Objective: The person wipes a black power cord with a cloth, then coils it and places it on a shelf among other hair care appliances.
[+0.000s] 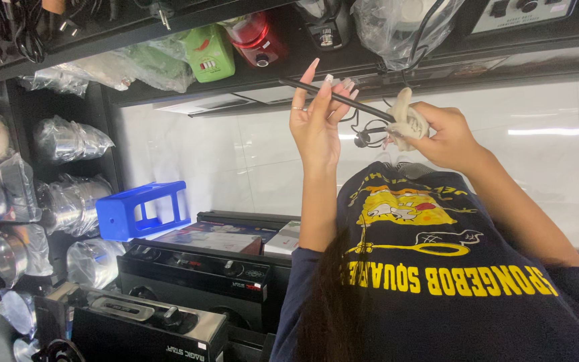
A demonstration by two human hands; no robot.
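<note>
My left hand [316,117] is raised, its fingers pinching a thin black cord [343,99] that runs straight across to my right hand [447,137]. That hand is closed on a crumpled beige cloth [407,122], which is wrapped around the cord. A loose loop of the same cord with a small black plug [363,137] hangs between the two hands. Below them is my dark navy shirt with a yellow print [437,268].
Black countertop stoves with knobs [202,271] stand at lower left, beside a blue plastic rack [139,211] and flat boxes [216,238]. Plastic-wrapped metal pots [68,201] fill dark shelves on the left. Bagged appliances [209,50] sit along the top shelf; a white tiled floor lies behind.
</note>
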